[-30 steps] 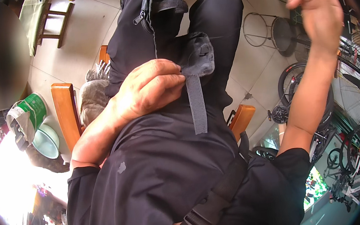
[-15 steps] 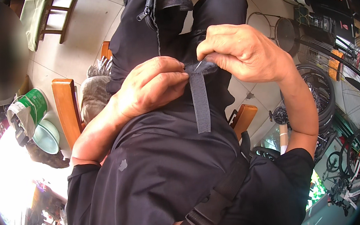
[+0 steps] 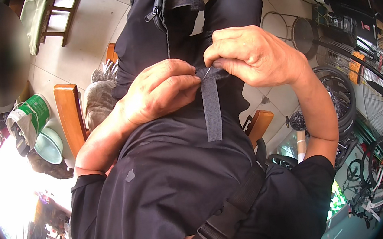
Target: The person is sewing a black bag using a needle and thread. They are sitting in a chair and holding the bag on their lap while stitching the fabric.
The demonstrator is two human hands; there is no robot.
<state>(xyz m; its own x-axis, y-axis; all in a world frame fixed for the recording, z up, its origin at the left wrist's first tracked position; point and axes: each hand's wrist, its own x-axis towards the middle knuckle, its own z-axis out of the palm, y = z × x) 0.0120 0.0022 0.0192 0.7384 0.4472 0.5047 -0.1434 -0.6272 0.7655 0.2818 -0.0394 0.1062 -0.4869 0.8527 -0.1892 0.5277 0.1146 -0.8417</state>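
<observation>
Over my lap, my right hand [image 3: 250, 57] pinches a thin sewing needle [image 3: 206, 73] that slants down toward the left fingertips. My left hand [image 3: 165, 88] grips the edge of a dark fabric piece with a strap, its thumb and fingers pressed together. A dark grey webbing strap [image 3: 211, 110] hangs from that spot toward my belly. Farther up, a dark piece with a zipper [image 3: 152, 14] and a fabric loop [image 3: 184, 1] lies over my thigh. Whether thread runs from the needle is too small to tell.
Wooden chair parts [image 3: 70, 116] show on both sides of me. Left, a green and white bucket [image 3: 35, 110] stands by a pale green basin [image 3: 49, 146]. A small stool [image 3: 58, 24] is at the far left. A fan [image 3: 379, 104] and bicycle wheels [image 3: 339, 99] crowd the right.
My right hand has shifted slightly left, bringing the needle closer to the left fingertips. The left hand keeps its grip nearly in place.
</observation>
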